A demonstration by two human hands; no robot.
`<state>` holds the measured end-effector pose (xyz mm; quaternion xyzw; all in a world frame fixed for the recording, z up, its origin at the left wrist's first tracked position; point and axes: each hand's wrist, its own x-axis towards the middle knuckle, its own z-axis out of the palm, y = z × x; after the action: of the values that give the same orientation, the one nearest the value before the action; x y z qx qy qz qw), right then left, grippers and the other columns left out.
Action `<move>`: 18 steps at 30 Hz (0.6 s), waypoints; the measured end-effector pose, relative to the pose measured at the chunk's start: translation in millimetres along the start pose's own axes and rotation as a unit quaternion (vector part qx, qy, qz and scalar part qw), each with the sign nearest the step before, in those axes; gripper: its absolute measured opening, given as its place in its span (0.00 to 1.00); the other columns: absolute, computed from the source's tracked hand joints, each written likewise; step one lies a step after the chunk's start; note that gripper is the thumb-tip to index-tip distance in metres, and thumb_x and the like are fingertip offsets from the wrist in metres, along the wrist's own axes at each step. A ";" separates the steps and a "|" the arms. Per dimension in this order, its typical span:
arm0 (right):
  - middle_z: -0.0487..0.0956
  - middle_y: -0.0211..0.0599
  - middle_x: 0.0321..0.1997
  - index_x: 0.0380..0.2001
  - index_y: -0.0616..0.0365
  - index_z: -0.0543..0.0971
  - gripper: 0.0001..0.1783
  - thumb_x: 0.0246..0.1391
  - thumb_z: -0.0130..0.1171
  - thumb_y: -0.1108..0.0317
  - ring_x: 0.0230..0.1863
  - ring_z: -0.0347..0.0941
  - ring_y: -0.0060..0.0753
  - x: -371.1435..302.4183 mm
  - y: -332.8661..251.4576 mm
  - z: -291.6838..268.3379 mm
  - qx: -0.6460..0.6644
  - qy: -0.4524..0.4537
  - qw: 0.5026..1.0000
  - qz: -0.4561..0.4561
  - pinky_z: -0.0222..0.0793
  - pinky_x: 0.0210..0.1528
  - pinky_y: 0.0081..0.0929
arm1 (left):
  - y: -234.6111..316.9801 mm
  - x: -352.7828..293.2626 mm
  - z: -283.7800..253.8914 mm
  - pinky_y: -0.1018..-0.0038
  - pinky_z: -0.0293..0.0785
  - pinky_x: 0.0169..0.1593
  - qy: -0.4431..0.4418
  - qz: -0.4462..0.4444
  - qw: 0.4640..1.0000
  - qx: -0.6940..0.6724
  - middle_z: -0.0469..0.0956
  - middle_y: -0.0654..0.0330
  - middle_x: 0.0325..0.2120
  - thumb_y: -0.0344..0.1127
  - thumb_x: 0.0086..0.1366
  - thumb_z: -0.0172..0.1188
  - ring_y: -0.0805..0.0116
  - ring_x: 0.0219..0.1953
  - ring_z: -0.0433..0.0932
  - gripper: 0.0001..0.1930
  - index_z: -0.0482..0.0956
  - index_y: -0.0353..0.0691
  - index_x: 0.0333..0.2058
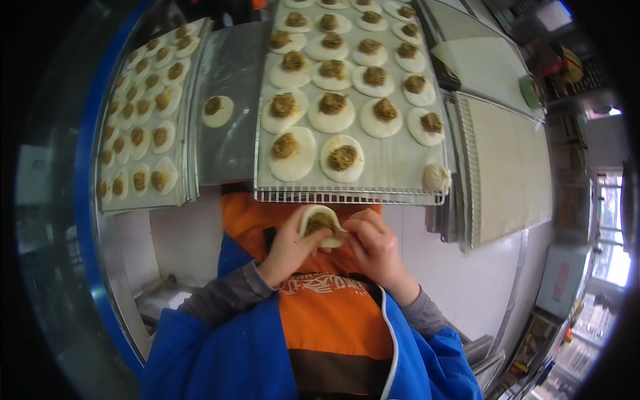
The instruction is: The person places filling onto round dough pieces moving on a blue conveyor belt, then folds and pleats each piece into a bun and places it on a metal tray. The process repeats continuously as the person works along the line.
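In front of my orange apron I hold a round dough wrapper [311, 215] with brown filling [320, 223] in its middle. My left hand [293, 239] cups it from the left and below, thumb lying over the filling. At its right edge my right hand [373, 244] pinches the rim between thumb and fingertips, drawing out a thin bit of dough. Just beyond my hands, a wire-rimmed tray [393, 180] carries rows of flat wrappers topped with filling [342, 159]. One closed, pleated bun [437, 178] sits at the tray's near right corner.
On the left another tray [181, 193] bears several filled wrappers. Between the trays, a single filled wrapper [219, 111] lies on the metal table [230, 153]. Lined wire racks [510, 173] are stacked at the right. A blue edge [90, 167] runs along the far left.
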<state>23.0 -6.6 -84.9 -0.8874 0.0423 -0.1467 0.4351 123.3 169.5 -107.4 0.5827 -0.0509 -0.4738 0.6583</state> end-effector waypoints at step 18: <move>0.76 0.45 0.36 0.40 0.63 0.74 0.10 0.54 0.61 0.79 0.35 0.75 0.50 4.7 3.1 -1.7 0.207 -0.086 0.956 0.192 0.73 0.39 0.36 | -5.9 4.3 -2.6 0.77 0.75 0.45 -0.075 0.180 0.946 0.258 0.78 0.62 0.42 0.30 0.69 0.61 0.74 0.44 0.78 0.17 0.71 0.37 0.55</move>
<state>27.2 -10.8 -85.3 -0.7622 0.1427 0.0104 0.6313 123.9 169.2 -115.1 0.6764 -0.3249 -0.3606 0.5540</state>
